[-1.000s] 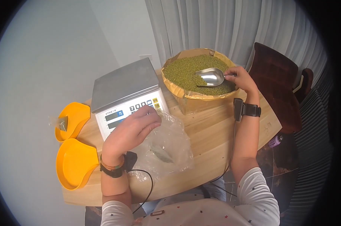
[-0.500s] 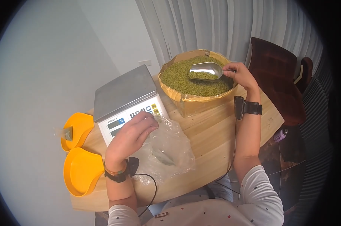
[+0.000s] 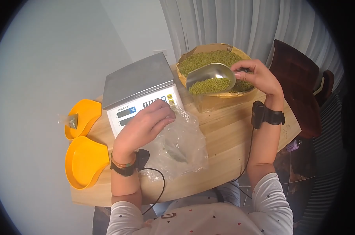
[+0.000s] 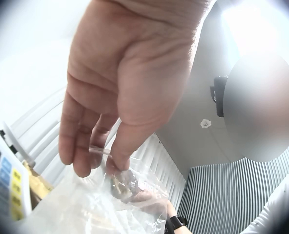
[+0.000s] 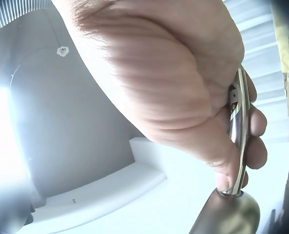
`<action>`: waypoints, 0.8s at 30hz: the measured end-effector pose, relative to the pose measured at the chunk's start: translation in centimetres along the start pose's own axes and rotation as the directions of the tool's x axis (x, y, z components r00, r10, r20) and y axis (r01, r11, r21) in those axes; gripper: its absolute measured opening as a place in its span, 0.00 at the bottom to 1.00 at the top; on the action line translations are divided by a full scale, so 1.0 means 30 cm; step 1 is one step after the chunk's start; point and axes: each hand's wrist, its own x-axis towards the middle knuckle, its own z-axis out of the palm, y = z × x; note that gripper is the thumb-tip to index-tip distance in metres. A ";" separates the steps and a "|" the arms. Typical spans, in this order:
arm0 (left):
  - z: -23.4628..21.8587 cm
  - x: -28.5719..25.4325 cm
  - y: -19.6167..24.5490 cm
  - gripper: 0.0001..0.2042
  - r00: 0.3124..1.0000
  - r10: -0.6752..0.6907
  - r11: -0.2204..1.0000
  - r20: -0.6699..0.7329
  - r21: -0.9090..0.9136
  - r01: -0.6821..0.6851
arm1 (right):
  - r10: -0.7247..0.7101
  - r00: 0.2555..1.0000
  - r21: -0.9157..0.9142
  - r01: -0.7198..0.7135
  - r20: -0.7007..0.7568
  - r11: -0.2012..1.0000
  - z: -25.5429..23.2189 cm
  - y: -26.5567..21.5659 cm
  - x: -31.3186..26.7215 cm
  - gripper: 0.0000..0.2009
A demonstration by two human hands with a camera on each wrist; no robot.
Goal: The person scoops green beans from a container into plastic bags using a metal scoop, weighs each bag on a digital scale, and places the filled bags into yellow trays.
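Note:
My right hand [image 3: 261,76] grips the handle of a metal scoop [image 3: 212,70], fingers wrapped round it in the right wrist view. Green mung beans [image 3: 211,85] lie in the scoop, which is over the near left rim of a bean-filled cardboard box [image 3: 209,102]. With thumb and fingertips, my left hand [image 3: 148,123] pinches the top edge of a clear plastic bag [image 3: 189,137] in front of the scale. A small greenish packet [image 3: 175,152] shows through the bag's film. In the left wrist view, the bag [image 4: 95,204] hangs down from the fingertips.
A digital scale [image 3: 140,80] with a bare metal plate stands behind my left hand. Two yellow scoop-shaped trays [image 3: 85,177] sit at the table's left; the farther one holds a small packet [image 3: 73,121]. A dark red chair [image 3: 293,86] stands beyond the right edge.
The right hand has lifted the scoop out of the beans, loaded, and brought it toward me over the box's near rim. The left hand keeps its pinch on the bag; the camera view shifts slightly.

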 end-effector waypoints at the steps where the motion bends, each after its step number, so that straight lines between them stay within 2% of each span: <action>1: 0.000 -0.001 -0.002 0.04 1.000 0.012 1.000 -0.005 0.001 -0.012 | -0.017 0.999 -0.008 0.017 0.031 1.000 0.020 -0.028 0.001 0.09; 4: -0.003 -0.003 0.000 0.04 1.000 0.028 0.999 -0.003 0.023 -0.028 | -0.087 0.989 -0.029 0.091 0.122 0.995 0.075 -0.104 0.000 0.08; 5: -0.003 -0.003 0.002 0.04 1.000 0.018 1.000 -0.005 0.018 -0.018 | -0.116 0.987 -0.133 0.131 0.115 0.982 0.096 -0.144 -0.007 0.09; 6: -0.003 -0.005 0.002 0.03 1.000 0.022 1.000 -0.014 0.006 -0.022 | -0.113 0.986 -0.128 0.129 0.126 0.983 0.109 -0.169 -0.012 0.09; 8: -0.005 -0.008 0.001 0.03 1.000 0.009 1.000 -0.025 -0.012 -0.009 | -0.232 0.959 -0.414 0.281 0.165 0.866 0.140 -0.200 -0.020 0.08; 9: -0.006 -0.009 -0.001 0.03 1.000 0.019 1.000 -0.017 0.000 -0.019 | -0.296 0.947 -0.424 0.320 0.124 0.847 0.172 -0.204 -0.034 0.08; 10: -0.008 -0.010 -0.002 0.03 1.000 0.030 0.999 -0.010 0.013 -0.029 | -0.294 0.946 -0.416 0.324 0.136 0.850 0.197 -0.226 -0.049 0.08; 13: -0.007 -0.013 -0.003 0.04 1.000 0.015 1.000 0.001 0.012 -0.015 | -0.360 0.931 -0.594 0.326 0.065 0.736 0.239 -0.305 -0.085 0.08; 18: -0.008 -0.014 -0.006 0.04 0.999 0.046 0.998 0.004 0.034 -0.046 | -0.374 0.926 -0.627 0.316 0.041 0.712 0.216 -0.349 -0.112 0.08; 21: -0.012 -0.012 -0.007 0.05 0.992 0.130 0.989 0.004 0.076 -0.130 | -0.366 0.931 -0.633 0.286 0.005 0.719 0.143 -0.314 -0.119 0.08; 23: -0.010 -0.015 0.004 0.05 1.000 -0.014 1.000 0.015 -0.005 0.014 | -0.320 0.945 -0.640 0.204 -0.069 0.741 0.083 -0.285 -0.118 0.08; 24: -0.012 -0.013 0.009 0.05 1.000 -0.001 1.000 0.016 -0.009 0.001 | -0.317 0.945 -0.649 0.196 -0.075 0.735 0.055 -0.260 -0.114 0.08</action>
